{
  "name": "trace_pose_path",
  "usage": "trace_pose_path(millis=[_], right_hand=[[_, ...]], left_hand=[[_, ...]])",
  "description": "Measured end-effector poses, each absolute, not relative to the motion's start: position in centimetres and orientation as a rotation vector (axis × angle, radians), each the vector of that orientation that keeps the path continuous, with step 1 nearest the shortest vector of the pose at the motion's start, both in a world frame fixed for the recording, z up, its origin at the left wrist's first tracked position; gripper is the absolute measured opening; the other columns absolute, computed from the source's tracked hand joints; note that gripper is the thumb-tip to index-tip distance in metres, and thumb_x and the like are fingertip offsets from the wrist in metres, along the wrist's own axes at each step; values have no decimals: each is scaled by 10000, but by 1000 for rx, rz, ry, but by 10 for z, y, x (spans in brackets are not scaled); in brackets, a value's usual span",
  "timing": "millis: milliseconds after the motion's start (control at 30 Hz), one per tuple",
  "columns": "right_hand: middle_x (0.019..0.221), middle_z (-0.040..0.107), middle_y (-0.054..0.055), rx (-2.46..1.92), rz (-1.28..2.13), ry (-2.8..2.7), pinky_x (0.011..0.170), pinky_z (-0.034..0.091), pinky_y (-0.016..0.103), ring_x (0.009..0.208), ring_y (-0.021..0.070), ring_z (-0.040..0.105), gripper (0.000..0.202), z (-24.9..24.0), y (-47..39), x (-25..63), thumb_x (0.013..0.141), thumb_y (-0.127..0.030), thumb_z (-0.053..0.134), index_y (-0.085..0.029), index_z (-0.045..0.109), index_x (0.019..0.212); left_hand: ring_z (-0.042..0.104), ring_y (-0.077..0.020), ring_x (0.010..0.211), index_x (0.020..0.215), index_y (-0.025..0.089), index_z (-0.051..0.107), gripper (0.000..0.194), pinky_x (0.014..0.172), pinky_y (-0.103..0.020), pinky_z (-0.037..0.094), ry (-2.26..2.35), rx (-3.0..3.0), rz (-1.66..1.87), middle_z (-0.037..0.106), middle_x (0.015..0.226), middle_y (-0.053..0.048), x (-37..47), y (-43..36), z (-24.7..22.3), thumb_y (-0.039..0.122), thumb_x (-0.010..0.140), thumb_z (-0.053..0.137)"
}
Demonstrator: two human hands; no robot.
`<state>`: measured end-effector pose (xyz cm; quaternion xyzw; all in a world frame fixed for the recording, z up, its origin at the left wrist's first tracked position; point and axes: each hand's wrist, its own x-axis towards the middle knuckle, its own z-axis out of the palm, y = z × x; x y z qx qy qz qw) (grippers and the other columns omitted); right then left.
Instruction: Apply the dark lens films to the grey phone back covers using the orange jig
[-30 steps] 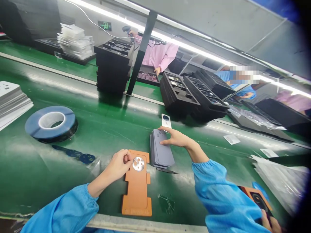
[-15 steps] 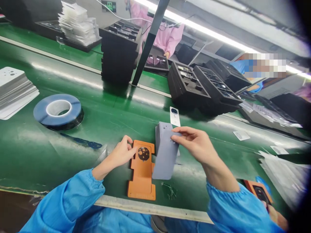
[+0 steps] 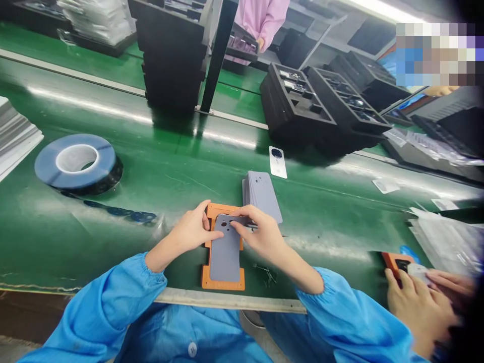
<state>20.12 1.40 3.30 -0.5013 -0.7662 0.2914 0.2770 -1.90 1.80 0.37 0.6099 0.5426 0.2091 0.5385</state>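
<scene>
A grey phone back panel [image 3: 225, 254] with camera holes near its top lies over the orange fixture [image 3: 223, 285]. My right hand [image 3: 262, 234] pinches the panel's upper right edge between thumb and fingers. Gripping the fixture's upper left side, my left hand [image 3: 191, 229] has its thumb on the panel near the holes and its fingers along the fixture's edge. The fixture's black camera ring is covered by the panel. Just beyond my right hand stands a stack of similar grey panels [image 3: 266, 194].
A blue tape roll [image 3: 75, 161] lies at left, with a strip of dark round stickers [image 3: 141, 217] beside it. A white panel [image 3: 278, 161] lies behind the stack. Black trays [image 3: 172, 60] stand across the back. At right, a co-worker's hands [image 3: 419, 302] work at another orange fixture [image 3: 393, 262].
My right hand has carried the grey panel left from beside the stack onto the orange fixture. My left thumb now rests on the panel. The view has tilted downward.
</scene>
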Motion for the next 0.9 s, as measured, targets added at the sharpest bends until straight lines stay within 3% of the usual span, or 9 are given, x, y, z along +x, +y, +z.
trace_pose_path(millis=[133,233,567,767,900], right_hand=[[1080,685,125,-1238,436,-2243,871,593,463,1010,272,666,176,21,14,196,968,-190,556,-218,632,1124],[1052,666,117,-1255,388,-2291,842,592,461,981,274,657,208,17,14,195,983,-193,529,-228,618,1168],[1142,668,146,-1320,153,-2453,894,574,498,1043,301,645,282,15,12,196,1010,-228,495,-206,654,1242],[1444,606,170,-1300,54,-2575,1084,505,529,1367,329,541,426,-4,-20,188,1029,-179,432,-156,565,1433],[1560,495,135,-1424,12,-2586,1124,465,554,1462,337,441,499,-16,-33,184,1032,-141,393,-163,466,1525]], left_hand=[[641,-197,697,1520,154,377,930,649,-297,480,1321,1514,500,634,728,45,-16,17,3,362,725,813],[646,-193,694,1490,164,410,879,655,-292,476,1301,1505,516,629,727,48,-17,17,3,346,728,809],[650,-208,721,1525,123,355,941,664,-292,456,1294,1501,489,631,713,43,-16,17,6,318,724,809],[627,-195,678,1512,135,362,902,648,-287,442,1291,1516,494,620,706,48,-16,17,5,309,736,787],[625,-180,665,1462,153,420,730,665,-287,446,1316,1521,542,635,721,39,-15,17,0,300,804,701]])
